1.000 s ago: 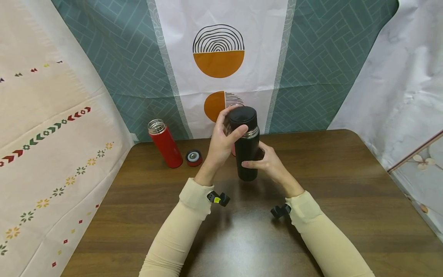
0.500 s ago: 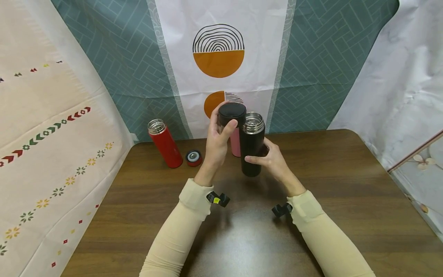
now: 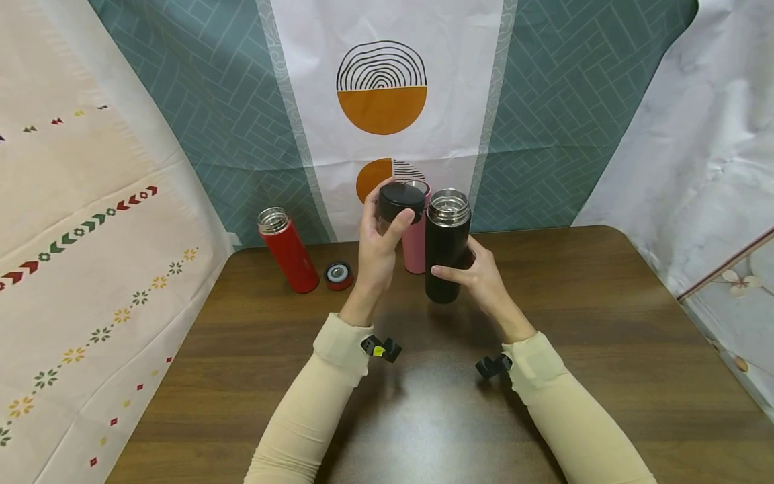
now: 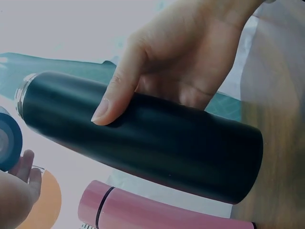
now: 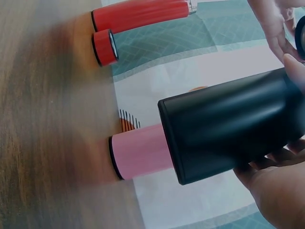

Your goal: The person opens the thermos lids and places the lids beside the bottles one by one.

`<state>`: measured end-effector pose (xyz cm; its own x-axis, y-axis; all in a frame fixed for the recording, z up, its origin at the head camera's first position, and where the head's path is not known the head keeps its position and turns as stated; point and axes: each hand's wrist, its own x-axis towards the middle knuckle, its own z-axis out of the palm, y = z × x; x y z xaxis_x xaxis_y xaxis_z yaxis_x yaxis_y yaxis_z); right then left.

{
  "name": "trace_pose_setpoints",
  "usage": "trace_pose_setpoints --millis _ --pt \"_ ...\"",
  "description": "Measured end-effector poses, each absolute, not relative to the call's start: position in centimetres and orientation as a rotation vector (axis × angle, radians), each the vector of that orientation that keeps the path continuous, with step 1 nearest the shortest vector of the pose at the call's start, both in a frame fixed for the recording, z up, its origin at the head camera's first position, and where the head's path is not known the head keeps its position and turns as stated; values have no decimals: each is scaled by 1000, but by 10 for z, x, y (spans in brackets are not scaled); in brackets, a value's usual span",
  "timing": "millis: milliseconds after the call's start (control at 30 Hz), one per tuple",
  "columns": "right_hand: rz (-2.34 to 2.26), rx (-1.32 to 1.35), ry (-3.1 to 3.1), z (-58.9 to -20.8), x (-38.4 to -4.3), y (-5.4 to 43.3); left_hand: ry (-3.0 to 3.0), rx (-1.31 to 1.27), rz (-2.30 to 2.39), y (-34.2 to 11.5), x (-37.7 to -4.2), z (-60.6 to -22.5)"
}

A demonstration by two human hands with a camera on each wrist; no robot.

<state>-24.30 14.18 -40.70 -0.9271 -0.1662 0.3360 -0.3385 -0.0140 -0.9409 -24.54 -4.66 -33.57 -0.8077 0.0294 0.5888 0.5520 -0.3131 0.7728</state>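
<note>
In the head view my left hand (image 3: 377,249) grips a black lid (image 3: 402,200) between thumb and fingers, held up off the table. Just to its right, my right hand (image 3: 480,275) holds a black thermos flask (image 3: 446,259) upright, its steel threaded mouth bare. In the left wrist view the right thumb lies across the flask (image 4: 143,138), while the lid (image 4: 8,140) shows at the left edge. The right wrist view has the flask's base (image 5: 174,143) raised above the tabletop. Behind both hands stands a pink flask (image 3: 414,235), partly hidden.
A red flask (image 3: 290,255) without a lid stands at the back left of the wooden table (image 3: 254,376). Beside it lies a red lid (image 3: 338,275) with its inner side up. Patterned cloth (image 3: 230,121) hangs behind the table.
The black lid has come off the black flask and moved left with my left hand. My right hand has shifted the flask slightly right and up, uncovering the pink flask behind.
</note>
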Motion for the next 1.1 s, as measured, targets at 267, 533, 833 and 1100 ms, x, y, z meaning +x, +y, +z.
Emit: trace_pose_setpoints --millis 267,533,833,1100 --pt "2091 496 -2080 -406 -243 142 -1551 -746 -2228 -47 -246 -339" --pt "2119 449 -2051 -401 -242 144 -1542 -645 -2266 -46 -249 -349" --pt "2091 407 -2041 -398 -241 150 -1800 -610 -2127 -47 -254 -365" --pt "2072 365 -2029 -393 -241 156 -2005 -591 -2083 -47 -255 -380"
